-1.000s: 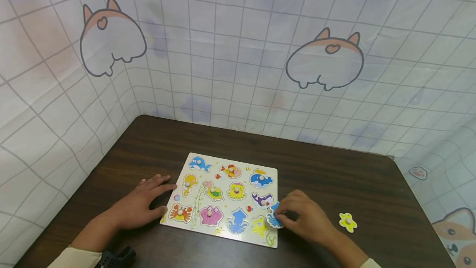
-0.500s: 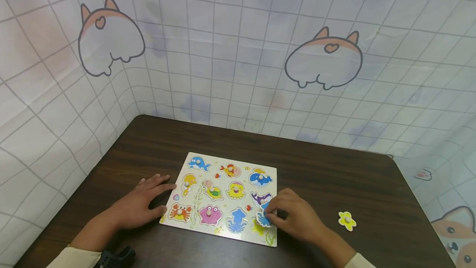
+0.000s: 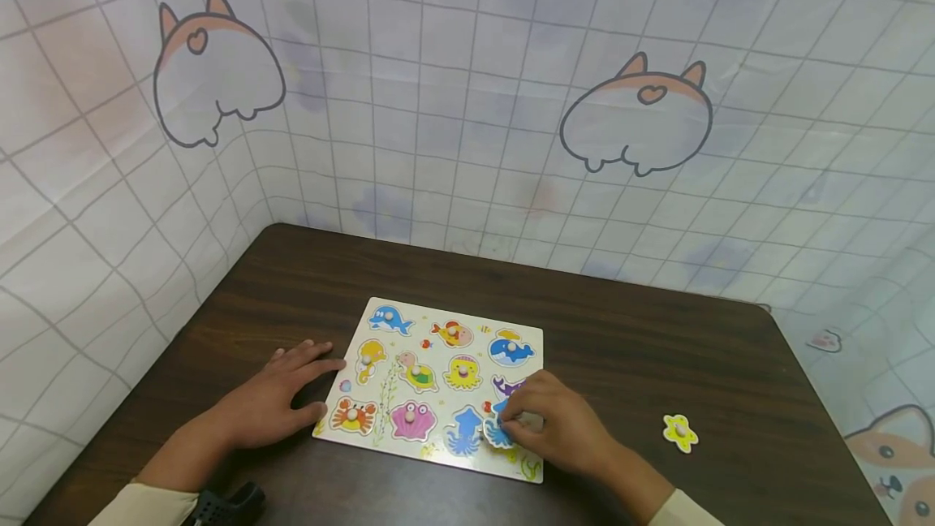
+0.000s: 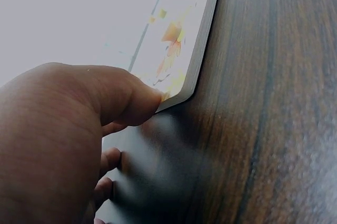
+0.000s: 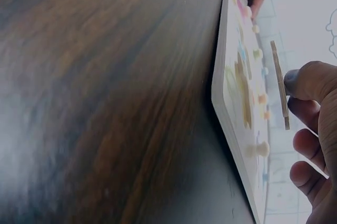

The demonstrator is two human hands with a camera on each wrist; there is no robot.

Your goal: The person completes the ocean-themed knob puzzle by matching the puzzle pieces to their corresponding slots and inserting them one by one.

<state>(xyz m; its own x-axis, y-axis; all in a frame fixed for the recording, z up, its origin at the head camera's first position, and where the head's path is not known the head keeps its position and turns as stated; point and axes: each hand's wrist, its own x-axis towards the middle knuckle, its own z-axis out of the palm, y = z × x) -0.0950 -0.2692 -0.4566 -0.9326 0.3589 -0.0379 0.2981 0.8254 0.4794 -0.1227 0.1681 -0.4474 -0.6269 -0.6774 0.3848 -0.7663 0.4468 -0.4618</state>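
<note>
A white wooden knob puzzle board (image 3: 436, 360) with sea-animal pieces lies on the table. My left hand (image 3: 266, 404) rests at its left edge, fingers spread; in the left wrist view the thumb (image 4: 129, 97) touches the board's corner. My right hand (image 3: 562, 428) pinches a blue squid puzzle piece (image 3: 495, 433) above the lower right of the board. The right wrist view shows that squid piece (image 5: 280, 84) edge-on, held clear of the board (image 5: 218, 76). Just left of it is the blue squid-shaped slot (image 3: 463, 433). The star-shaped slot is mostly hidden by my right hand.
A yellow starfish piece (image 3: 681, 433) lies on the dark wood table (image 3: 621, 331) to the right. Knobbed pieces such as the crab (image 3: 354, 416) and pink shell (image 3: 412, 420) sit in the board. A patterned curtain (image 3: 453, 104) encloses the table's back and sides.
My right hand has carried the squid piece leftward, from the board's right edge across the star slot to beside the squid slot. My left hand has stayed in place.
</note>
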